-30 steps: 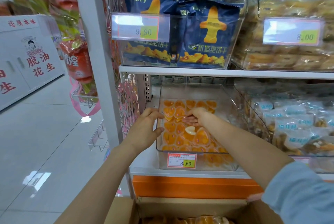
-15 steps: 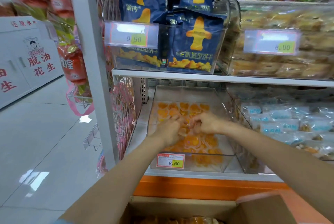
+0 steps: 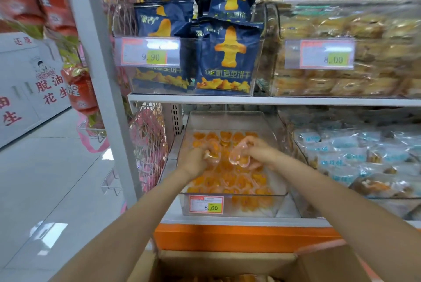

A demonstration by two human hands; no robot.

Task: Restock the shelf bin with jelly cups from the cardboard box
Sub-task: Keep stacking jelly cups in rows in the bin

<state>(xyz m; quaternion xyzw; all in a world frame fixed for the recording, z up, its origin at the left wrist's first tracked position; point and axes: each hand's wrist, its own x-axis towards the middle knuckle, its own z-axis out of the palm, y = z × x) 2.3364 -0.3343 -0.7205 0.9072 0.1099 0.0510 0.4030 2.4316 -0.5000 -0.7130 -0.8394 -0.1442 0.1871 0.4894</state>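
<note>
small clear plastic jelly cups with orange filling are spread in a loose layer over the floor of the clear rectangular plastic shelf bin, which is set on the lower white shelf with a red-and-yellow price label fixed to its front wall. both hands are held over the middle of that layer. the left hand is seen with its fingers curled round one cup, and the right hand is seen pinching a second, heart-shaped cup by its edge; the two held cups are just beside each other, though whether they touch cannot be told through the blur. the bin's long axis is run straight away from the person, front to back, and the thinnest cover is judged to be at the far end, beyond the hands, where bare floor is shown behind the last row. the coming release is therefore judged to be a matter of going down or slightly forward, not sideways, with neither hand clearly nearer. the brown cardboard box is placed below the shelf and close to the body, at the bottom edge of the view, with more orange cups faintly made out inside, so each refill is judged to call for a reach back and down between the forearms.
</note>
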